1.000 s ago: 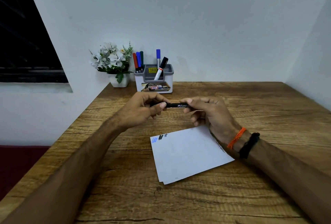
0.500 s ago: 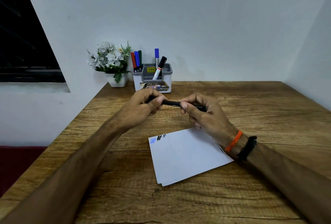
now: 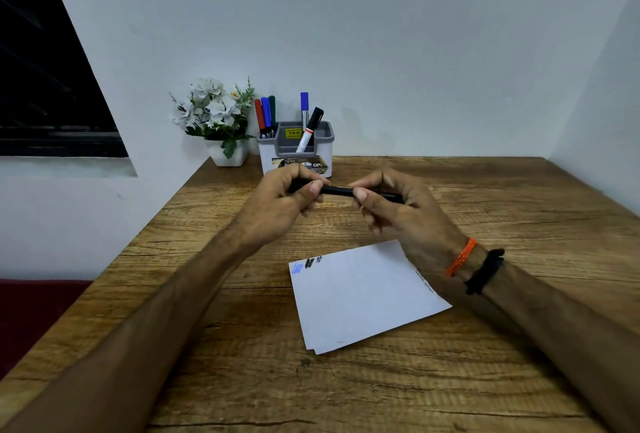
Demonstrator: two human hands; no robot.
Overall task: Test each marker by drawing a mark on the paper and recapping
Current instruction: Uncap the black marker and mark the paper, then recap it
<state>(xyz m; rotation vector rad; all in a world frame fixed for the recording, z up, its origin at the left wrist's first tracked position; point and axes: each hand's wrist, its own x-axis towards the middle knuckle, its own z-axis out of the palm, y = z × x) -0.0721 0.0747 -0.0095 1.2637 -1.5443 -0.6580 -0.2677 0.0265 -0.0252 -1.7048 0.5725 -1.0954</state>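
A black marker (image 3: pixel 337 190) is held level above the wooden table, between both hands. My left hand (image 3: pixel 284 202) grips its left end, where the cap sits; my right hand (image 3: pixel 398 206) grips the barrel on the right. Below the hands lies a white sheet of paper (image 3: pixel 363 297) with a blue mark and black marks in its top left corner. At the back stands a grey and white marker holder (image 3: pixel 296 152) with red, blue, green, blue-capped and black-capped markers upright in it.
A white pot of white flowers (image 3: pixel 221 128) stands left of the holder, at the table's back left corner. White walls close the back and right. The table's left edge (image 3: pixel 145 245) runs diagonally, with a dark window beyond.
Both hands have drifted slightly up and away from me with the marker, and my right hand's grip has slid along the barrel. The paper lies as before.
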